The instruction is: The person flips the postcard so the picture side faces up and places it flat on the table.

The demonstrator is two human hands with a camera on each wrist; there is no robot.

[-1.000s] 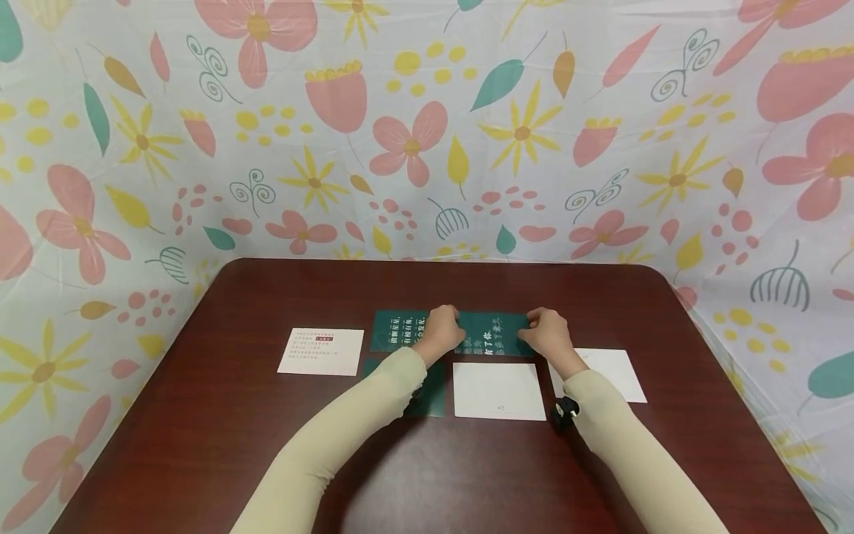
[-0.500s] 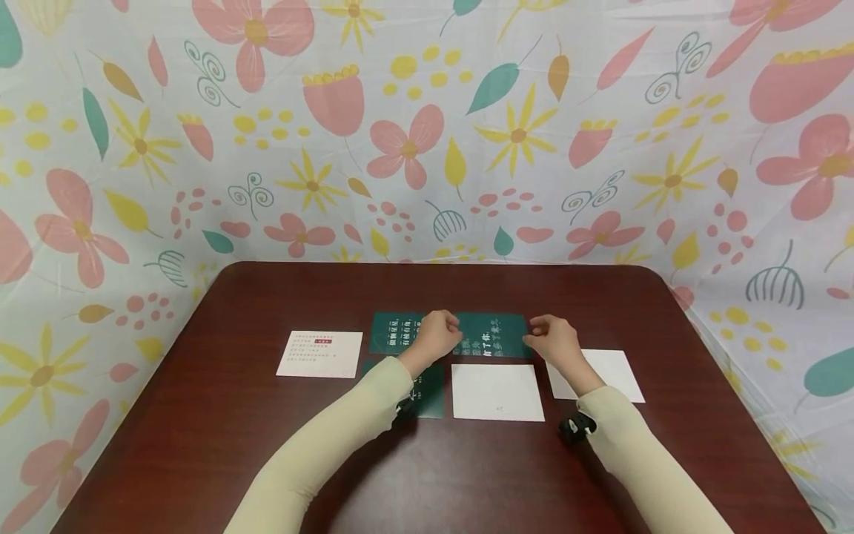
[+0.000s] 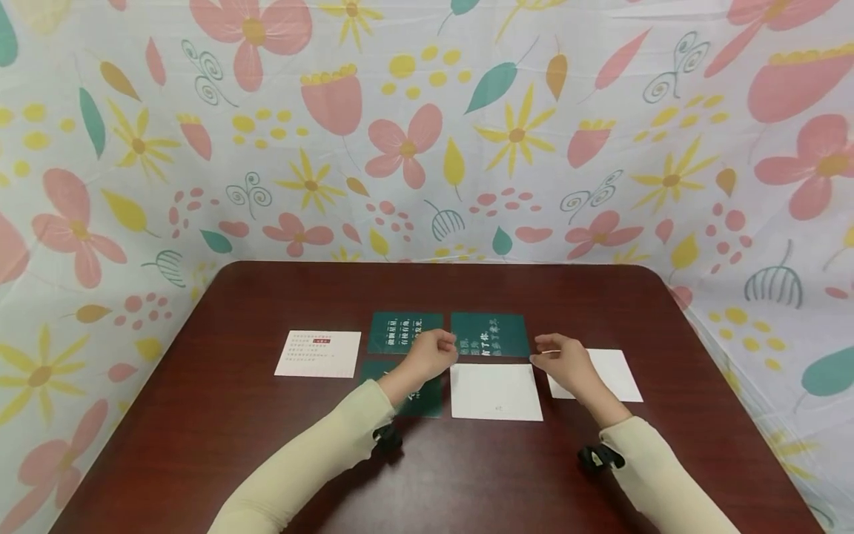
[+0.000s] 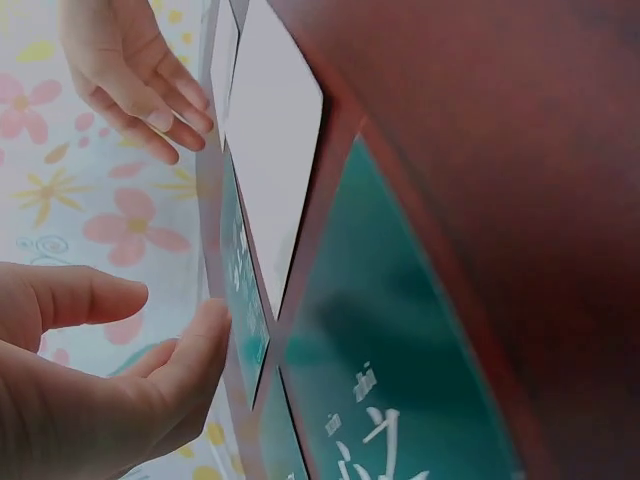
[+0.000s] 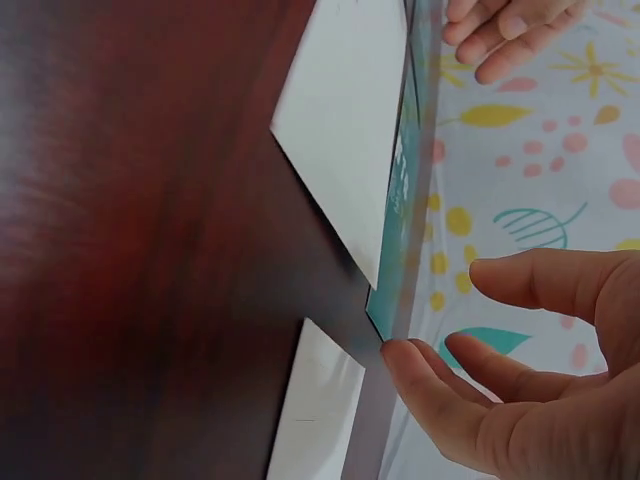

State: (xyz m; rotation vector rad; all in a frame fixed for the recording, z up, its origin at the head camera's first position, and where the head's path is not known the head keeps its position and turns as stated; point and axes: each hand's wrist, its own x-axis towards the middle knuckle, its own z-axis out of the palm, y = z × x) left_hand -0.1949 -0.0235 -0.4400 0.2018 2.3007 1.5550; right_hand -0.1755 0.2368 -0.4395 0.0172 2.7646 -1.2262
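My left hand hovers over the gap between the green cards, thumb and fingers apart with nothing between them. Just right of it lies a green card with white lettering, flat on the table. My right hand is off that card's right edge, its thumb spread from the fingers and holding nothing. In front of the card is a blank white card; another white card is partly hidden behind the right hand. Two more green cards, one at the back and one nearer, lie partly under the left hand and forearm.
A white card with red print lies at the left of the dark red wooden table. A flower-patterned cloth hangs behind the table and along its sides. Black camera straps sit on both wrists.
Both hands have drawn away from the back right green card, towards the person. The left moved slightly left, the right slightly right, and the fingers spread. The card stays on the table.
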